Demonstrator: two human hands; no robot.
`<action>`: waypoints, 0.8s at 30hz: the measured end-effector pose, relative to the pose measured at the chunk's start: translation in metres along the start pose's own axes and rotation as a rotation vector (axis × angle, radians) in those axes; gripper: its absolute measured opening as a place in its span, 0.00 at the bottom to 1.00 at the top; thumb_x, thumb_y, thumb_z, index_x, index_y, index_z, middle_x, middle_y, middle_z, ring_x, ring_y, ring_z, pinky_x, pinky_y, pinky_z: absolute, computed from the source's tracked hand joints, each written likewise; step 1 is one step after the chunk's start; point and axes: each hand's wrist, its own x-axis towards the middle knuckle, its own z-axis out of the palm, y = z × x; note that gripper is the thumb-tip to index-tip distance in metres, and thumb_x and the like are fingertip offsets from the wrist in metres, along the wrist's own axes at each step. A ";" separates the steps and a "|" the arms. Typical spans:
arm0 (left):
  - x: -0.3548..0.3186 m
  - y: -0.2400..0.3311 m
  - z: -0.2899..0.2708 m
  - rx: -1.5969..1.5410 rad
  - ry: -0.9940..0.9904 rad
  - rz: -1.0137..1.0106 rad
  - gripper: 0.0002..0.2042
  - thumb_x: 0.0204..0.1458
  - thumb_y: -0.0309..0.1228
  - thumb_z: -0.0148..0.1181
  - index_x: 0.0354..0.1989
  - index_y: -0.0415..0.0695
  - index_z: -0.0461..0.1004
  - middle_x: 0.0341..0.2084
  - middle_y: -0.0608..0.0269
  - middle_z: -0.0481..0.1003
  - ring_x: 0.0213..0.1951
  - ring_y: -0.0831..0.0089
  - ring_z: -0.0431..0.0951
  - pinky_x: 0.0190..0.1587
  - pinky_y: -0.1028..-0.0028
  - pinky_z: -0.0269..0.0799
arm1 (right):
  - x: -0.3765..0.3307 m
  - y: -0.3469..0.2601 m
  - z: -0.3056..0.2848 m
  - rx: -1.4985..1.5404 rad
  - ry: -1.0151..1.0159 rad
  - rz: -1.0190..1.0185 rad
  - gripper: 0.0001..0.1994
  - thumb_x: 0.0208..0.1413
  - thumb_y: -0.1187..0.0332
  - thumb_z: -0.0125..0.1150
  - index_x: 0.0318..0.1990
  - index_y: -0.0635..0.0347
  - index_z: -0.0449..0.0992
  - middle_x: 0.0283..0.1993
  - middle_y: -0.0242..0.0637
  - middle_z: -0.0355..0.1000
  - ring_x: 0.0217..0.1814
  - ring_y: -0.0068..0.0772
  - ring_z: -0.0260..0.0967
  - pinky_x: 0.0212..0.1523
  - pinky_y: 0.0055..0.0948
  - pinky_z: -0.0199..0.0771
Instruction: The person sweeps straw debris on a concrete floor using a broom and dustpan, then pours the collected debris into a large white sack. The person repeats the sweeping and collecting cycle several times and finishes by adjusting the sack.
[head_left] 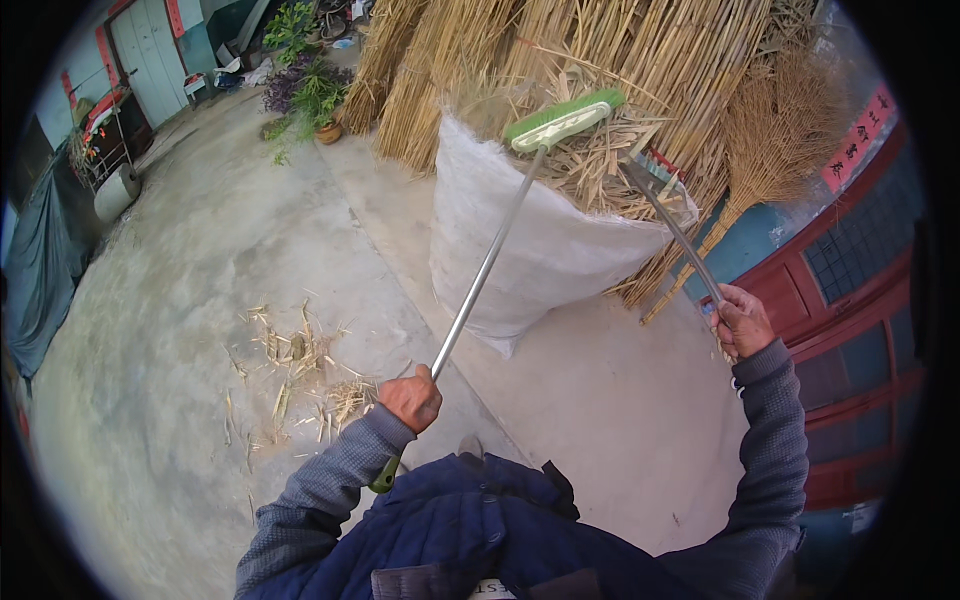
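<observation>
My left hand (pixel 411 398) is closed around the metal handle of a push broom (pixel 497 232). The broom's green bristled head is raised over the near rim of a large white woven sack (pixel 530 262). Dry stalk scraps and leaves (pixel 600 180) fill the sack's mouth. In my right hand (pixel 741 322) is the grey handle of what looks like a long-handled dustpan (pixel 676 228). Its dark end rests at or just over the sack's right side, against the scraps; the pan's shape is not clear. The green end of the broom handle shows below my left forearm.
Loose stalk bits (pixel 295 365) lie on the concrete floor at left. Behind the sack lean tall bundles of dry stalks (pixel 560 35), with a twig broom (pixel 785 130) to their right. Red doors (pixel 850 340) line the right side. A potted plant (pixel 328 132) stands at far left.
</observation>
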 end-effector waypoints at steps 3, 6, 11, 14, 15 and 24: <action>-0.009 -0.013 0.005 -0.117 -0.079 -0.064 0.09 0.41 0.30 0.52 0.23 0.38 0.60 0.10 0.49 0.67 0.17 0.50 0.70 0.20 0.59 0.66 | 0.006 0.025 0.011 -0.053 0.026 0.035 0.14 0.50 0.75 0.41 0.46 0.67 0.63 0.19 0.30 0.62 0.10 0.15 0.51 0.06 0.18 0.48; -0.009 -0.024 -0.008 -0.178 -0.124 -0.116 0.10 0.42 0.31 0.51 0.24 0.37 0.61 0.13 0.47 0.68 0.19 0.49 0.70 0.23 0.59 0.66 | 0.021 0.049 0.013 -0.100 0.108 -0.005 0.14 0.49 0.75 0.42 0.44 0.67 0.64 0.19 0.30 0.62 0.11 0.16 0.52 0.09 0.19 0.51; -0.014 -0.033 -0.045 -0.279 -0.194 -0.182 0.11 0.42 0.33 0.51 0.25 0.37 0.62 0.14 0.44 0.68 0.22 0.47 0.70 0.26 0.58 0.66 | 0.044 0.072 -0.004 -0.576 0.280 -0.332 0.15 0.46 0.76 0.46 0.43 0.70 0.67 0.25 0.44 0.68 0.20 0.32 0.66 0.24 0.27 0.67; -0.016 -0.041 -0.070 -0.352 -0.249 -0.225 0.11 0.43 0.34 0.51 0.24 0.36 0.63 0.15 0.44 0.68 0.22 0.47 0.70 0.25 0.59 0.65 | 0.042 0.076 -0.003 -0.963 0.421 -0.543 0.17 0.45 0.75 0.47 0.45 0.70 0.66 0.33 0.55 0.69 0.35 0.48 0.69 0.38 0.36 0.68; -0.016 -0.043 -0.078 -0.378 -0.248 -0.230 0.11 0.43 0.33 0.52 0.23 0.37 0.63 0.13 0.47 0.67 0.20 0.52 0.70 0.24 0.62 0.65 | 0.040 0.075 0.000 -0.987 0.445 -0.571 0.17 0.45 0.75 0.47 0.45 0.69 0.66 0.33 0.54 0.68 0.35 0.49 0.68 0.38 0.37 0.68; -0.025 -0.046 -0.139 -0.703 -0.419 -0.452 0.09 0.47 0.31 0.50 0.23 0.37 0.65 0.10 0.66 0.64 0.12 0.78 0.65 0.15 0.75 0.61 | 0.003 0.053 0.025 -1.170 0.481 -0.541 0.19 0.47 0.74 0.46 0.49 0.68 0.63 0.32 0.55 0.66 0.34 0.54 0.66 0.35 0.42 0.67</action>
